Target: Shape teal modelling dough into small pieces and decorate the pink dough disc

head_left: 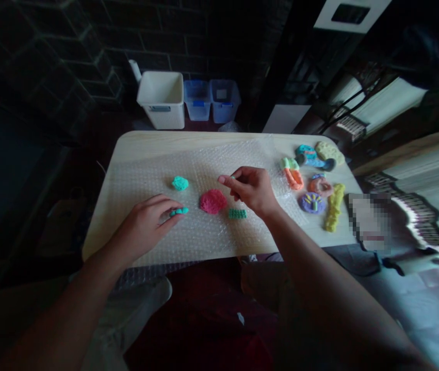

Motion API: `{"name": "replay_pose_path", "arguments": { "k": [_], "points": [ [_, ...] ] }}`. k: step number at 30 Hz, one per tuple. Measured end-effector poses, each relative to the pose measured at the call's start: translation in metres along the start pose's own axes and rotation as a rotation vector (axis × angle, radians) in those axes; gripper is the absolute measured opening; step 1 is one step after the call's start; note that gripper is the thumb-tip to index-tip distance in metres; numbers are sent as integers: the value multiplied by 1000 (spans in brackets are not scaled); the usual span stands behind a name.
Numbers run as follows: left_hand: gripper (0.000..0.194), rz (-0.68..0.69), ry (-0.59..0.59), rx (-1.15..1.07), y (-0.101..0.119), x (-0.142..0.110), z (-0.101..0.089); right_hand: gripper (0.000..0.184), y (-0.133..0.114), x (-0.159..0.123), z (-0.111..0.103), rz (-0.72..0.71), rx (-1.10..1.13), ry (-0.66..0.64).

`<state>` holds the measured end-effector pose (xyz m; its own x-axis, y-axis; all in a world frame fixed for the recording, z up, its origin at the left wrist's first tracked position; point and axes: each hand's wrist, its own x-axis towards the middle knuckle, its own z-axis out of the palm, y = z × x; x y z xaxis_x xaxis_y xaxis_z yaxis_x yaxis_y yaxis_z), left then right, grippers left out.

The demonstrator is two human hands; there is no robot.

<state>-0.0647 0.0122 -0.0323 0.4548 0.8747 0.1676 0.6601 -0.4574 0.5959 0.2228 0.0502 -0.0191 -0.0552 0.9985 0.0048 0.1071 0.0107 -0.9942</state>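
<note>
My left hand pinches a small teal strip of modelling clay between thumb and fingers, over the bubble wrap. My right hand is closed in a pinch above the table; a tiny greenish bit shows at its fingers, too small to name. Between the hands lies a round, bumpy red clay piece. Just below my right hand is a dark green block of small beads. A teal clay lump rests beyond my left hand.
Several coloured clay shapes stand at the table's right, among them an orange and green one, a purple disc and a yellow strip. Behind the pale table are a white bin and two blue boxes.
</note>
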Motion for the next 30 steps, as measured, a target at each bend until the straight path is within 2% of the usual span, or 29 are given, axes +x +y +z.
{"name": "replay_pose_path", "arguments": {
  "k": [8,15,18,20,26,30],
  "points": [
    [20,-37,-39,-2,-4,1,2,52,17,9,-3,-9,73,-27],
    [19,-43,-53,35,-4,3,6,64,9,7,-1,-19,-23,-3],
    [19,-66,-65,46,-3,3,5,57,8,5,-5,-32,-61,-2],
    [21,-75,-62,48,-2,3,3,52,10,5,-7,-23,-10,-5],
    [28,-67,56,63,1,3,-5,45,11,5,-9,130,185,3],
    [22,-114,185,27,11,5,-9,44,7,3,-5,87,233,-52]
  ]
}}
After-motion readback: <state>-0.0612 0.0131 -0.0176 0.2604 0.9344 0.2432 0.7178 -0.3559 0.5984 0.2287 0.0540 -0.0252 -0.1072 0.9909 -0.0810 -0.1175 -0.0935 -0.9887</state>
